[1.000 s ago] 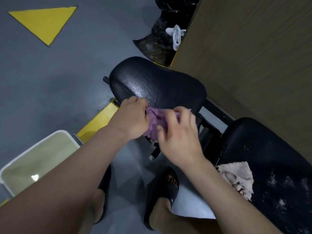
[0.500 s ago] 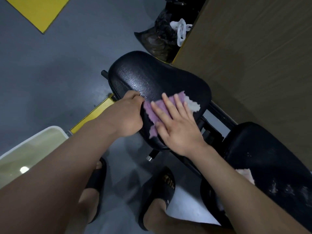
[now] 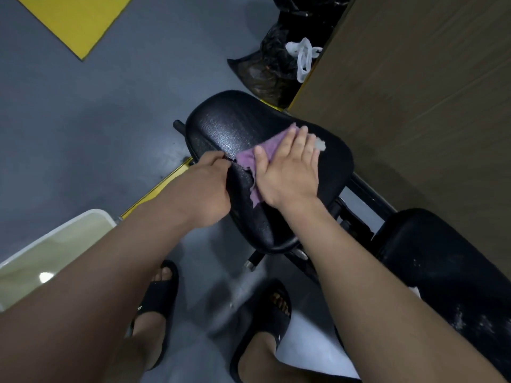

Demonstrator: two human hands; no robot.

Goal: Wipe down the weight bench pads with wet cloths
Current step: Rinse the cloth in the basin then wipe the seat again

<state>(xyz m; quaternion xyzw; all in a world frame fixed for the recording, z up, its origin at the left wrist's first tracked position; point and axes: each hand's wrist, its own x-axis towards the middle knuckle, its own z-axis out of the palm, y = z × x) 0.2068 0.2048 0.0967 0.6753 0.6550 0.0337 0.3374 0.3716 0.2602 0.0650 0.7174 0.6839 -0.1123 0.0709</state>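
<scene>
Most of cloth [image 3: 264,152] under right hand [image 3: 290,175], left hand [image 3: 204,189] fingertips behind pad [image 3: 229,120]

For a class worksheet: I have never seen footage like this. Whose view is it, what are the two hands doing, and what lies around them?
No machine here: a camera worn on a person's head looks down at their own arms. The right hand lies flat on a purple cloth, pressing it onto a black seat pad. The left hand grips that pad's edge. A second, speckled pad sits lower right. A white tub of liquid stands lower left; black bags lie beyond the seat pad.
</scene>
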